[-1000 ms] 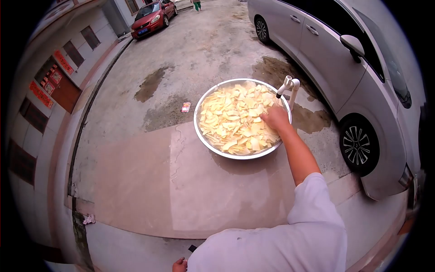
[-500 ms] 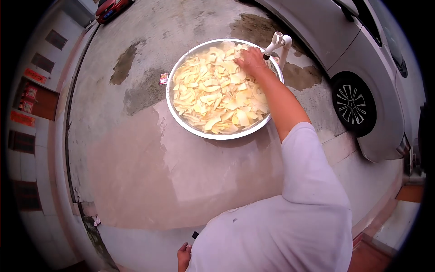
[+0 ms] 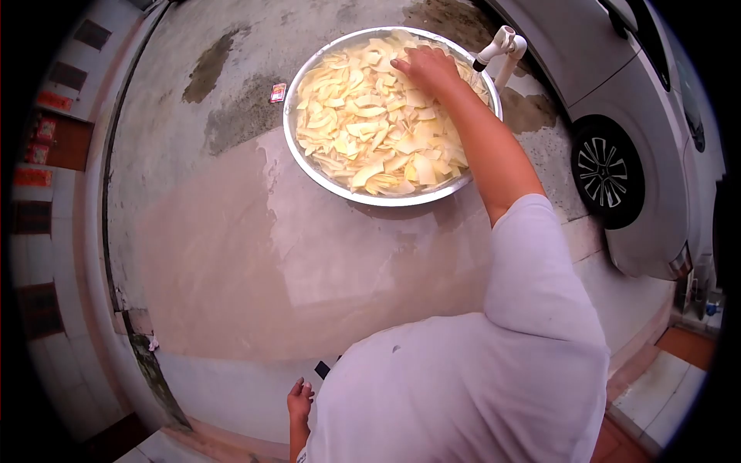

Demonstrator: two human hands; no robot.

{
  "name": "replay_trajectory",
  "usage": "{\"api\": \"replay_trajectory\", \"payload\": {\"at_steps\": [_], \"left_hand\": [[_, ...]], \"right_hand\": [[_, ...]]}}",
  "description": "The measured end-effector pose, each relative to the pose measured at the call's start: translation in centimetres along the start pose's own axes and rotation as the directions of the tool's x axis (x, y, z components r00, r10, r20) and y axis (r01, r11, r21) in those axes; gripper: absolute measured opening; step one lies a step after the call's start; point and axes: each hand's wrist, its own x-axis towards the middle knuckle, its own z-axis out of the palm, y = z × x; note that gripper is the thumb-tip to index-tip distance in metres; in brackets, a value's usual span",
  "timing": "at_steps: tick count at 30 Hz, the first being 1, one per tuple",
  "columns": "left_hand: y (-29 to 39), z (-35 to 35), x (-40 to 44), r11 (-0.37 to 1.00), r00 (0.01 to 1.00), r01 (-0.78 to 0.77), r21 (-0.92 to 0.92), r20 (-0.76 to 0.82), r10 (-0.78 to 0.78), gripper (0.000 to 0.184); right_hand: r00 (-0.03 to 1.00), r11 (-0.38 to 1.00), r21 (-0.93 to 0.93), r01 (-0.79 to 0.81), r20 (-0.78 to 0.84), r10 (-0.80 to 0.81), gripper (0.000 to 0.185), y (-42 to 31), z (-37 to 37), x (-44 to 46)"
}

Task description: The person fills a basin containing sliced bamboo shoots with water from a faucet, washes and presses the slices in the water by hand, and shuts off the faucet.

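Note:
A wide round metal basin [image 3: 292,147] holds a heap of thin pale yellow slices [image 3: 370,116] in water; their exact kind is unclear. My right hand [image 3: 431,69] reaches over the far right part of the basin and touches the slices, its thumb and fingers apart and the fingertips partly hidden among them. No slice is visibly gripped. Low in the view, my left hand [image 3: 300,400] hangs beside my body, away from the basin, with loosely bent fingers apart and nothing visible in them.
A white pipe tap [image 3: 502,48] stands at the basin's right rim. A silver car [image 3: 641,116] is parked on the right. On the concrete ground [image 3: 224,255], partly wet, lies a small red packet [image 3: 278,92]. A building wall [image 3: 69,255] runs along the left.
The basin and tap appear higher in the view as the camera has tilted. My right hand has shifted slightly leftward over the slices. My left hand shows more fully beside my body.

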Motion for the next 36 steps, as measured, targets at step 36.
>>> {"api": "replay_trajectory", "payload": {"at_steps": [36], "left_hand": [[-9.2, 0.2, 5.3, 0.988, 0.995, -0.062, -0.140, 0.070, 0.072, 0.051]], "right_hand": [[0.580, 0.931, 0.277, 0.236, -0.809, 0.094, 0.032, 8.9, -10.5, -9.7]]}}
